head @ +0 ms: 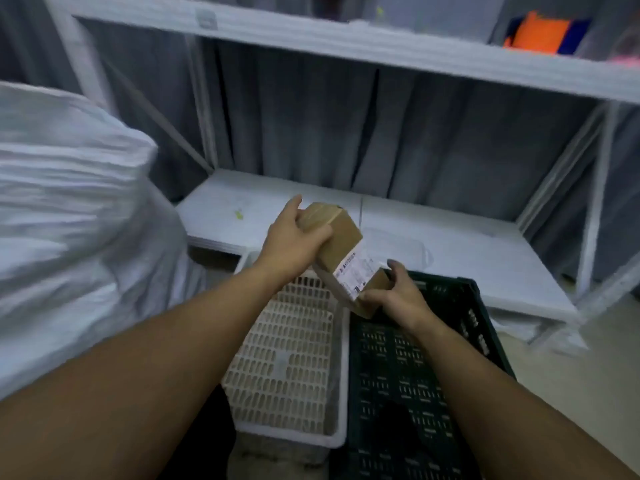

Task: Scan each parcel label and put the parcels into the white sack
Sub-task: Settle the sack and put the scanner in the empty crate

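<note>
Parcel (341, 251) first: it's a small brown cardboard box, held in the air between both your hands, above the two crates in front of you.

Nearest you, the white crate (287, 358) and the dark crate (433, 375) stand side by side, touching. Above them your right hand (398, 292) pinches the box's near lower corner, thumb raised just beside the label (356, 275). Your left hand (294, 240) grips the far upper end, fingers curled over the top. The box is tilted, with its label facing up and to your right.

Beyond it lies the low white shelf (450, 244). The white sack (69, 220) bulges at your left, well apart from the box. Its mouth is out of view.

Here is what could go wrong:
- Your right hand holds only a corner. If you let go with the left, the box will likely swing down and drop into a crate.
- Your right thumb sits close to the label. If it slides over the print, the scan may fail.
- No scanner shows in view, so don't carry the box to the sack unscanned.
- If you toss without seeing the sack's mouth, you may miss.
</note>
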